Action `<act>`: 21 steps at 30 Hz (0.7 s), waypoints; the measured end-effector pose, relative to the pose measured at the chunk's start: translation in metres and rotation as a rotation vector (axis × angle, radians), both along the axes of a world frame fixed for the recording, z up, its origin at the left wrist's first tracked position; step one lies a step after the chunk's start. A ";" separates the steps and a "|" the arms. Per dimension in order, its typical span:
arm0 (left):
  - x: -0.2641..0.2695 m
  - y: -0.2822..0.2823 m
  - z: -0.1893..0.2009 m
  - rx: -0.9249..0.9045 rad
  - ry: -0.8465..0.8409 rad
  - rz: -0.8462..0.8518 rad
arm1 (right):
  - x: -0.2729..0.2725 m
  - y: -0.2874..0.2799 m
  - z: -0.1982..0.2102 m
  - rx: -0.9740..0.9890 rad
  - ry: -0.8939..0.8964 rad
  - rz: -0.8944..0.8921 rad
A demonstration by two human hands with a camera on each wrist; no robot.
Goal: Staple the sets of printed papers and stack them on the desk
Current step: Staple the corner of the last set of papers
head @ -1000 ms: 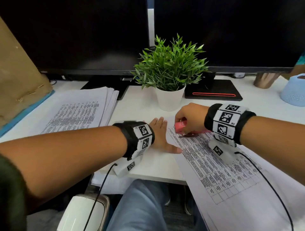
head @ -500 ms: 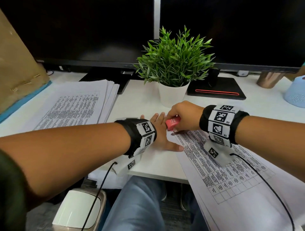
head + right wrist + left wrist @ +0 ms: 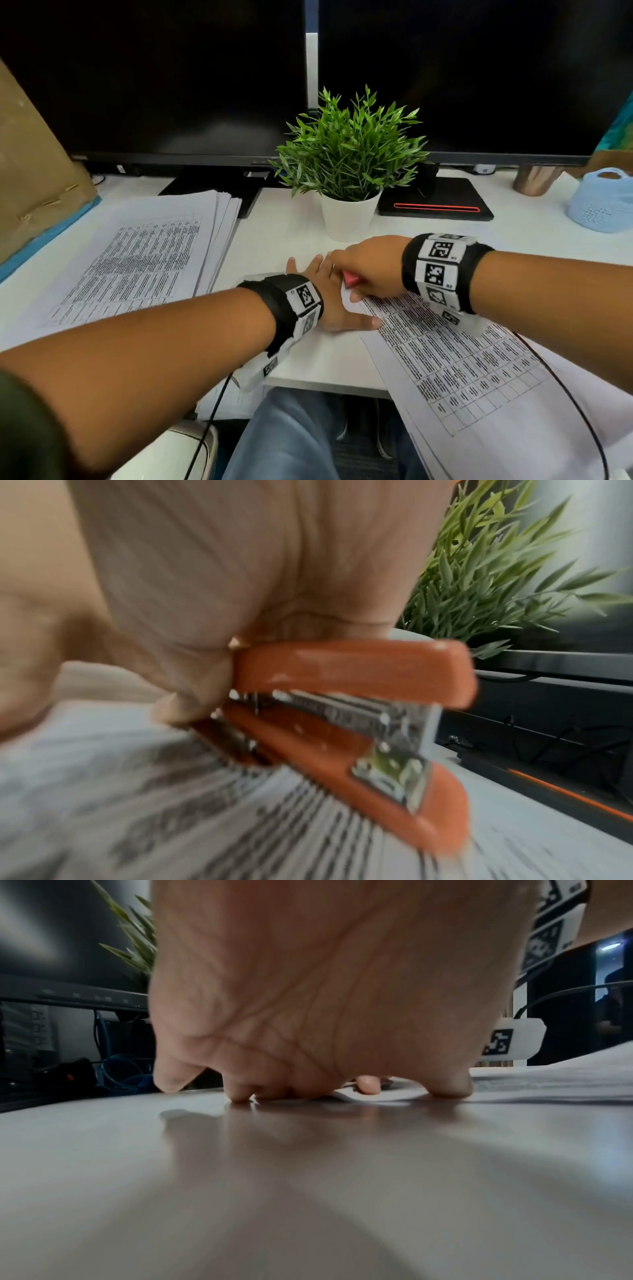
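Note:
A set of printed papers (image 3: 462,363) lies at the desk's front right and overhangs the edge. My left hand (image 3: 330,303) lies flat on the desk beside its top left corner, fingers spread, with the thumb (image 3: 371,322) on the paper's edge. In the left wrist view the left hand's fingertips (image 3: 240,1093) press down next to the paper corner (image 3: 377,1096). My right hand (image 3: 371,269) grips a red stapler (image 3: 351,279) at that corner, partly over the left fingers. The stapler (image 3: 359,710) has its mouth apart above the printed sheet (image 3: 171,804). A thick stack of printed papers (image 3: 137,267) sits at the left.
A potted plant (image 3: 347,164) stands just behind the hands. Two dark monitors (image 3: 171,85) line the back, with a black stand base (image 3: 435,202) at the right. A copper cup (image 3: 534,180) and a light blue basket (image 3: 604,202) sit far right. Cardboard (image 3: 30,164) leans at the left.
My right hand has carried the stapler leftward along the paper's top edge to its corner, over my left fingers. The left hand has stayed flat in place.

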State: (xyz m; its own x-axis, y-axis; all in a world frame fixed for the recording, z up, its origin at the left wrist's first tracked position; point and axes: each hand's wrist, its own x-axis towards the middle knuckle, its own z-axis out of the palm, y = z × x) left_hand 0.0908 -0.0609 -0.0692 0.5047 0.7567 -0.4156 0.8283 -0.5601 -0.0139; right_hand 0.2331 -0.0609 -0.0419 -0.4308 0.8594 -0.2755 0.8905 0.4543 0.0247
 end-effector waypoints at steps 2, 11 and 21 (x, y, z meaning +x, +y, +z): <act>0.001 0.000 0.001 -0.001 0.022 -0.004 | 0.003 -0.008 -0.004 0.105 -0.012 0.068; 0.006 0.000 0.000 0.004 0.098 -0.001 | 0.010 -0.020 -0.004 0.435 -0.111 0.533; 0.004 0.001 -0.002 -0.012 0.069 0.037 | -0.005 -0.011 -0.001 -0.058 0.110 -0.255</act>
